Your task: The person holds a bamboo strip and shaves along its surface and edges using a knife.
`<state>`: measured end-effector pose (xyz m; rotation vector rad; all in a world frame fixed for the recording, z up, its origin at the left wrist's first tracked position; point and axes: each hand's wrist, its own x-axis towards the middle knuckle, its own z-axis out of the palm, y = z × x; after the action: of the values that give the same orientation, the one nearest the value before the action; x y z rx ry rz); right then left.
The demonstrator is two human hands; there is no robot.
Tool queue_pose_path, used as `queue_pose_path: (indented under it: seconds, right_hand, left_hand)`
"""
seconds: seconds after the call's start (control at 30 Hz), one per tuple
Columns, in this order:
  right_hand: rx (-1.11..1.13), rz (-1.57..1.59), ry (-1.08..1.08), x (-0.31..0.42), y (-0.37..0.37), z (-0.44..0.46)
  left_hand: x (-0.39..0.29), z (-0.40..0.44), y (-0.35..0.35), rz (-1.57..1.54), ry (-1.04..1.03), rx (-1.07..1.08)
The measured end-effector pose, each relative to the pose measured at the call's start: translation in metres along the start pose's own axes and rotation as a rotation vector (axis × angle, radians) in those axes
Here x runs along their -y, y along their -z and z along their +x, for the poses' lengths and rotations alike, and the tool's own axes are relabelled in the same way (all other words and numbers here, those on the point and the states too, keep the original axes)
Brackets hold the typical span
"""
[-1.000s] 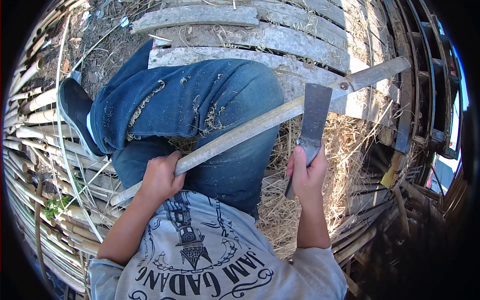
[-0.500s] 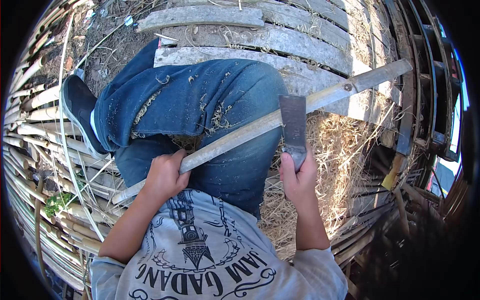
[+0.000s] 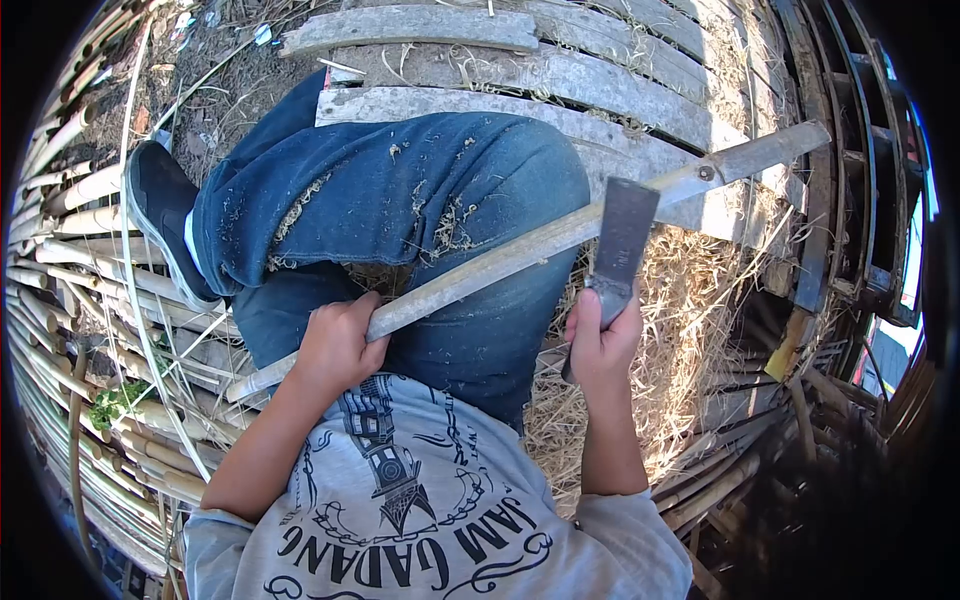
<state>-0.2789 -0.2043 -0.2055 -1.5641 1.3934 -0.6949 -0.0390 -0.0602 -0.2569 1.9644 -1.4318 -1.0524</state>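
A long pale pole point(image 3: 480, 268), likely bamboo or wood, lies slantwise across my jeans, its far end over the planks at the upper right. My left hand point(image 3: 343, 340) is wrapped round its lower part. My right hand point(image 3: 604, 345) grips the handle of a broad-bladed metal tool point(image 3: 627, 230), partly hidden by my fingers. The blade points up and overlaps the pole in view; whether they touch I cannot tell. Curled shavings point(image 3: 450, 225) cling to my trouser leg.
Weathered planks point(image 3: 450, 68) run across the top. Straw-like shavings point(image 3: 670, 330) are heaped at the right. Bamboo poles point(image 3: 95, 268) lie on the left, beside a small green plant point(image 3: 112, 405). A dark slatted frame point(image 3: 850, 150) stands at the far right.
My right hand with the tool moved left, then back to the right. My left hand keeps its hold on the pole, which shifted slightly right in view.
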Motion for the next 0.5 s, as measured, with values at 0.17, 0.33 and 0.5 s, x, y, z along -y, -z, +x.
queue_pose_path:
  seconds: [0.17, 0.33, 0.5]
  right_hand:
    - [0.266, -0.290, 0.221, 0.010, -0.007, -0.009]
    - [0.082, -0.035, -0.011, 0.001, -0.016, -0.016]
    - [0.176, -0.222, 0.161, -0.001, -0.013, -0.013]
  left_hand:
    - [0.002, 0.003, 0.000, 0.000, -0.007, -0.005]
    - [0.003, 0.001, 0.001, 0.016, -0.006, 0.004]
    - [0.001, 0.001, 0.000, 0.005, -0.009, 0.004]
